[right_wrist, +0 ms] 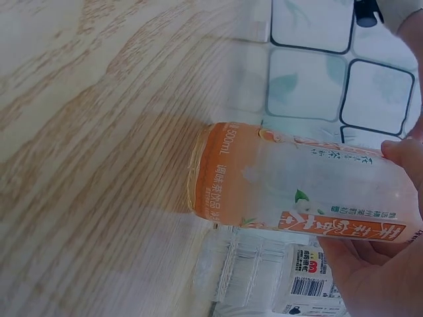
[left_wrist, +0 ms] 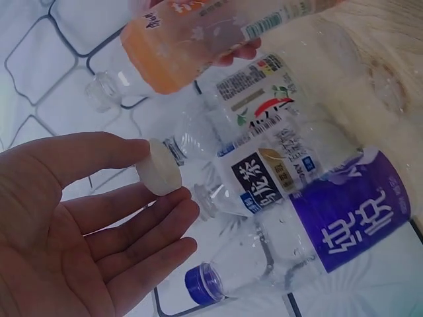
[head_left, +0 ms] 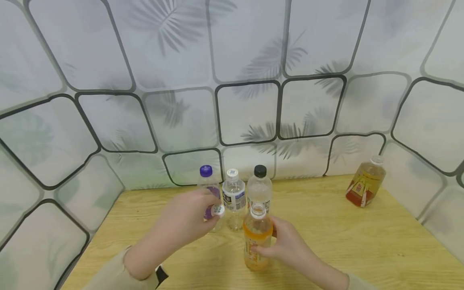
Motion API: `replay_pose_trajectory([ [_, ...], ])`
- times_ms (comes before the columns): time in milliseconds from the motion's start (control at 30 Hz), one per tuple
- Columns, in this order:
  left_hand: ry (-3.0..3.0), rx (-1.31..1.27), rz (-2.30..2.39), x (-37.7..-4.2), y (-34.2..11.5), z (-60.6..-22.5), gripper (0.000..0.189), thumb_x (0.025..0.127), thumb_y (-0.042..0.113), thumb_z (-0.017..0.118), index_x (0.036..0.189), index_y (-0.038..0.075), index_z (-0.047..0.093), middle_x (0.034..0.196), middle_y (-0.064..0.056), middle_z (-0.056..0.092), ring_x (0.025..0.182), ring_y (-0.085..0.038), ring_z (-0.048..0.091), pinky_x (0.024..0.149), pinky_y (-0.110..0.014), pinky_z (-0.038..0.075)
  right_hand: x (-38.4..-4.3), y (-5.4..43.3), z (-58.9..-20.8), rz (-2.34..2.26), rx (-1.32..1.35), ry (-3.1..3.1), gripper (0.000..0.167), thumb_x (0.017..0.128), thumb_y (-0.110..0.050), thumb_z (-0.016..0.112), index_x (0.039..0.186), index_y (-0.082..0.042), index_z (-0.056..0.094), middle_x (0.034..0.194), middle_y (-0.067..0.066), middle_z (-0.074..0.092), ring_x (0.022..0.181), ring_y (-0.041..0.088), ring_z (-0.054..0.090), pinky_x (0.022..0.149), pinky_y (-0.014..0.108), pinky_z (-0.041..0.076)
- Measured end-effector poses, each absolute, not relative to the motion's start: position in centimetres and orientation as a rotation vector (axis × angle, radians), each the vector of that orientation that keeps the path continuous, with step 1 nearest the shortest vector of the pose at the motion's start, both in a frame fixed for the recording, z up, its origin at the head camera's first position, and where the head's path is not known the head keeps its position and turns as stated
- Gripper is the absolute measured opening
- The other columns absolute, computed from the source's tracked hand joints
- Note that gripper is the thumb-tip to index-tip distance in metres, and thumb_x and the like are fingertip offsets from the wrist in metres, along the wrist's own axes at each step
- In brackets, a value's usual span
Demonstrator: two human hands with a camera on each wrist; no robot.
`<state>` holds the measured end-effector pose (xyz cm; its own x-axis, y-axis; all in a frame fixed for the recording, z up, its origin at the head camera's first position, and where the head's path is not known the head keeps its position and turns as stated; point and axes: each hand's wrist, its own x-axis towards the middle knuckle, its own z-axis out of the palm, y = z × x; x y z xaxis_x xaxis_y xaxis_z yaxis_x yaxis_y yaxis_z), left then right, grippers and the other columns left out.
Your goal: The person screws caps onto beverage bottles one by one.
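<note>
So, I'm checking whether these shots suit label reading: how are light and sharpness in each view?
Head view: brightest, softly lit, but print on the orange-labelled bottle is too small to read; left wrist view: dim and bluish, yet the large characters on the purple label are clear; right wrist view: also dim, though "500mL" reads on that first bottle.

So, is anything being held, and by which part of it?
The left grip pinches a white cap by its edge; the right grip holds the orange bottle around its body.
</note>
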<state>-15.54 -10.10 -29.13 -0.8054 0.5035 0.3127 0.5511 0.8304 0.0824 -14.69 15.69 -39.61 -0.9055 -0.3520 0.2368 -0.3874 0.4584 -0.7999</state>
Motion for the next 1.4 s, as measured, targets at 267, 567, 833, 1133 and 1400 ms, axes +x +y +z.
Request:
replay_pose_trajectory([
  [267, -2.658, -0.903, -0.29, -15.7, -8.3, -28.5, 0.02, 0.084, 0.02, 0.087, 0.102, 0.014, 0.082, 0.094, 0.004, 0.077, 0.073, -0.006, 0.062, 0.064, -0.02, 0.051, -14.7, 15.8, -39.7, 1.447, 0.688, -2.639, 0.062, 0.078, -0.016, 0.095, 0.131, -0.001, 0.066, 0.125, 0.013, 0.076, 0.113, 0.035, 0.074, 0.093, 0.036, 0.065],
  [567, -2.614, -0.961, -0.324, -15.5, -7.0, -27.6, 0.022, 0.087, 0.027, 0.087, 0.106, 0.016, 0.082, 0.1, 0.005, 0.08, 0.087, -0.012, 0.074, 0.076, -0.027, 0.061, -14.8, 15.8, -39.5, 1.449, 0.717, -2.637, 0.061, 0.081, -0.018, 0.094, 0.132, 0.0, 0.066, 0.127, 0.014, 0.075, 0.114, 0.035, 0.074, 0.095, 0.039, 0.065],
  [833, -2.57, -0.987, -0.345, -15.3, -6.3, -26.7, 0.021, 0.087, 0.027, 0.087, 0.104, 0.015, 0.082, 0.098, 0.005, 0.08, 0.082, -0.011, 0.072, 0.072, -0.023, 0.058, -14.8, 15.8, -39.4, 1.449, 0.71, -2.638, 0.06, 0.08, -0.018, 0.094, 0.131, -0.001, 0.066, 0.126, 0.013, 0.076, 0.114, 0.035, 0.074, 0.094, 0.037, 0.065],
  [1133, -2.569, -0.992, -0.398, -15.2, -5.9, -26.1, 0.024, 0.088, 0.029, 0.086, 0.107, 0.015, 0.082, 0.097, 0.005, 0.079, 0.082, -0.011, 0.071, 0.072, -0.024, 0.058, -14.9, 15.8, -39.5, 1.453, 0.717, -2.637, 0.061, 0.081, -0.018, 0.093, 0.133, 0.0, 0.065, 0.127, 0.014, 0.075, 0.114, 0.034, 0.074, 0.095, 0.04, 0.065],
  [1400, -2.569, -1.027, -0.436, -15.1, -5.2, -26.3, 0.024, 0.089, 0.029, 0.086, 0.107, 0.014, 0.082, 0.092, 0.006, 0.076, 0.073, -0.007, 0.063, 0.064, -0.016, 0.051, -14.9, 15.8, -39.7, 1.455, 0.727, -2.618, 0.061, 0.081, -0.019, 0.093, 0.132, 0.0, 0.066, 0.125, 0.013, 0.076, 0.112, 0.033, 0.075, 0.094, 0.038, 0.065],
])
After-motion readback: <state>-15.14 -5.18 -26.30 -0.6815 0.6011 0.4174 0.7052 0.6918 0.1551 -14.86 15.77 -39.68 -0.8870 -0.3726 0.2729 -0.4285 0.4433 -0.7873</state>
